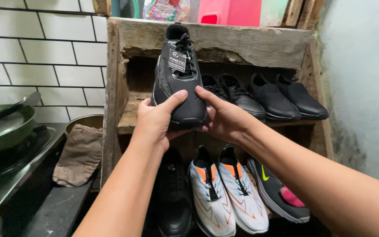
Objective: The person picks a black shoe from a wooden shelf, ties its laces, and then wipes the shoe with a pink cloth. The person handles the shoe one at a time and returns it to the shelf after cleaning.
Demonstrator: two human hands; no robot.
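Both hands clasp the toe end of a black sneaker [178,74], holding it heel-up in front of a rough wooden shoe rack [207,41]. The left hand [156,120] wraps the near side with its thumb laid across the toe cap, while the right hand [224,118] cups the far side, thumb pressed on top and fingers tucked under the sole. A small hang tag [176,60] dangles from the laces.

On the rack's upper shelf, just right of the raised sneaker, stand more black shoes [268,98]. On the lower level a pair of white-and-orange sneakers [224,193] sits between a black shoe [172,193] and a dark sneaker with a green mark [277,188]. To the left, a brown cloth [79,153] hangs beside a pan [5,127] against a white tiled wall [44,57].

The sneaker looks light, with a soft fabric upper that would give under the thumbs and a firmer rubber sole. Its matte surface should not slip. The stiffer toe and sole edge appear to be the surest places to hold; the loose laces and tag would offer little purchase.
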